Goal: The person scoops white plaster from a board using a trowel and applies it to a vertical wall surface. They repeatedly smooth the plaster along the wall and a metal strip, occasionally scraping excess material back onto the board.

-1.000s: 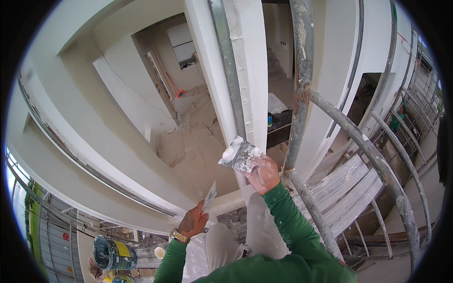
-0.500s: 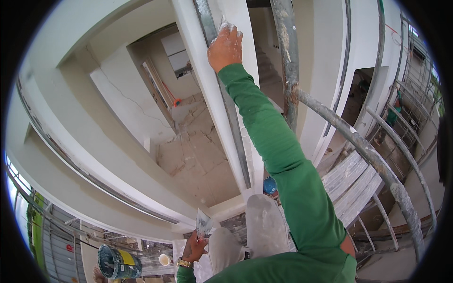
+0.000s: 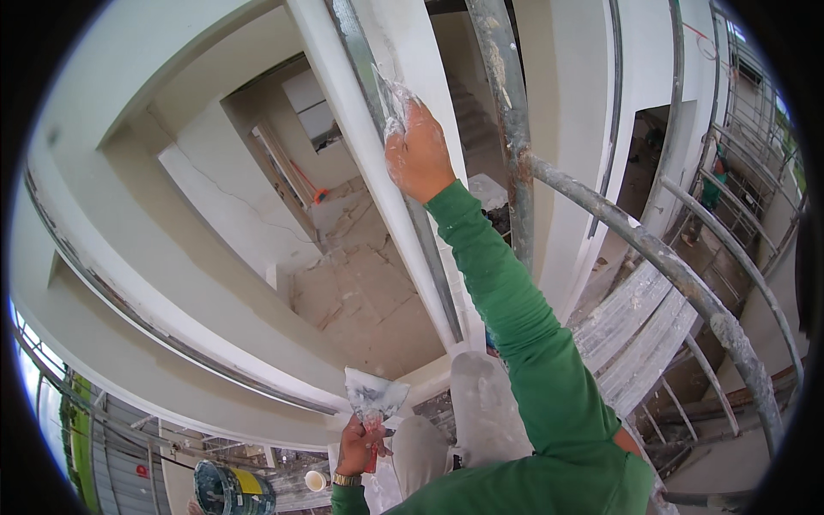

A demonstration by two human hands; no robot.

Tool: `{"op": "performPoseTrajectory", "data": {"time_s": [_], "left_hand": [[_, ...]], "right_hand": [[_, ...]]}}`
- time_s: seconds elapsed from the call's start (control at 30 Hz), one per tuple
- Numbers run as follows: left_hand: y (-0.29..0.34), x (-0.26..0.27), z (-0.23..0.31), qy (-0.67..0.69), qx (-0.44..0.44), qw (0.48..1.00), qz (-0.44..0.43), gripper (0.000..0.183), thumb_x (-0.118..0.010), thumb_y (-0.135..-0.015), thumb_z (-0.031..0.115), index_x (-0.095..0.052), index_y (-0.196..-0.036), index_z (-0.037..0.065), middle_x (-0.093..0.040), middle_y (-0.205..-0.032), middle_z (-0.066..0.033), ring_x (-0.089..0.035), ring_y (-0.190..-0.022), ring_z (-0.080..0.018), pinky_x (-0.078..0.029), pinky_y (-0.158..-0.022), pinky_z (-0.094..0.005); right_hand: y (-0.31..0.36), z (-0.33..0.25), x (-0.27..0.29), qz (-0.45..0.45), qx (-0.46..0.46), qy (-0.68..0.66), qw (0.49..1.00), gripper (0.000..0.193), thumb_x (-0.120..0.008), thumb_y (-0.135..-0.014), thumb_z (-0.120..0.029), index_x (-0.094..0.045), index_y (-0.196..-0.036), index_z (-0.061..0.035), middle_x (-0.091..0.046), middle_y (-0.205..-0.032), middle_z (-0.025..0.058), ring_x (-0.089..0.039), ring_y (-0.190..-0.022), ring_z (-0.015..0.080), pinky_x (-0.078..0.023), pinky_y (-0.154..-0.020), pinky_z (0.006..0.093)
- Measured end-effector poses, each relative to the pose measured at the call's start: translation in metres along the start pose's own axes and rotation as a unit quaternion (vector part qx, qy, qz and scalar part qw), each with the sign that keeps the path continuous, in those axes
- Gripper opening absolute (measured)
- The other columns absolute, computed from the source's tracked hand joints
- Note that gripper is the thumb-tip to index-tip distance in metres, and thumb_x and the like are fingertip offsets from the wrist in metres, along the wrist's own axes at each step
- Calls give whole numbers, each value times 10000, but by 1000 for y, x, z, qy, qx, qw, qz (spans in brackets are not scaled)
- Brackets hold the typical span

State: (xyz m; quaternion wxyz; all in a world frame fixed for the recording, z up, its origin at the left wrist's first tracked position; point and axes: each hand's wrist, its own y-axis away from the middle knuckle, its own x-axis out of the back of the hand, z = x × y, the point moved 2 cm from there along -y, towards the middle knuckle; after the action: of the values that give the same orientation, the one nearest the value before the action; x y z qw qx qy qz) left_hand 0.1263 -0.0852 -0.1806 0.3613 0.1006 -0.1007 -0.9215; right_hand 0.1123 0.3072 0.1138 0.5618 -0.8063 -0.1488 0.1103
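Note:
My right hand, fingers closed and smeared with white putty, is raised against the edge of a white pillar. It grips a thin putty-covered blade, seemingly a putty knife; its handle is hidden in my fingers. A grey metal strip runs down the pillar beside that hand. Low down, close to my knee, my left hand is wrapped round the red handle of a wide putty knife. White putty coats its blade, which points up.
Grey scaffold pipes cross on the right, above whitened planks. At lower left are a dark bucket with a yellow label and a small pale cup. Through the opening lies a dusty floor. Another person in green stands far right.
My right hand has come down along the pillar edge, and more of its blade shows. In my left hand the wide putty knife has turned, showing its broad face and red handle.

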Motion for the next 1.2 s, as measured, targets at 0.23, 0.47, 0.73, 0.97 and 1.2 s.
{"op": "performPoseTrajectory", "data": {"time_s": [0.23, 0.47, 0.73, 0.97, 1.2], "left_hand": [[-7, -49, 100, 292, -38, 940, -174, 380, -552, -843, 41, -468, -1214, 15, -588, -823, -82, -434, -363, -152, -427, -347, -331], [-20, -43, 111, 190, 9, 959, -212, 468, -603, -789, 34, -459, -1231, -19, -590, -841, -113, -493, -393, -173, -482, -362, -350], [-4, -44, 115, 105, 38, 949, -296, 390, -652, -782, 31, -526, -1149, -8, -539, -622, -36, -515, -444, -112, -497, -418, -301], [11, -15, 78, 219, 35, 942, -252, 459, -654, -785, 47, -489, -1211, 3, -560, -730, -49, -481, -410, -115, -473, -376, -304], [21, -21, 74, 306, -54, 948, -60, 388, -585, -811, 3, -458, -1178, -5, -565, -775, -96, -467, -369, -149, -442, -328, -313]], "right_hand": [[154, -51, 69, -183, -245, -463, 832, 489, -530, -847, 85, -436, -1327, 88, -585, -1229, 192, -581, -1128, 253, -442, -997, 369], [179, -41, 71, -60, -501, -665, 551, 351, -502, -884, 22, -526, -1233, 44, -625, -1148, 152, -631, -1049, 249, -531, -922, 393], [208, -61, 46, -276, -554, -564, 547, 453, -559, -874, 28, -477, -1320, 39, -608, -1199, 123, -597, -1094, 191, -468, -976, 313], [228, -17, 41, -203, -518, -486, 674, 350, -553, -899, 17, -534, -1249, 9, -612, -1146, 68, -589, -1045, 142, -469, -921, 265], [231, -60, 75, -240, 70, -77, 965, 354, -625, -688, -46, -723, -1017, -131, -640, -1144, 74, -595, -1032, 291, -470, -883, 414]]}}
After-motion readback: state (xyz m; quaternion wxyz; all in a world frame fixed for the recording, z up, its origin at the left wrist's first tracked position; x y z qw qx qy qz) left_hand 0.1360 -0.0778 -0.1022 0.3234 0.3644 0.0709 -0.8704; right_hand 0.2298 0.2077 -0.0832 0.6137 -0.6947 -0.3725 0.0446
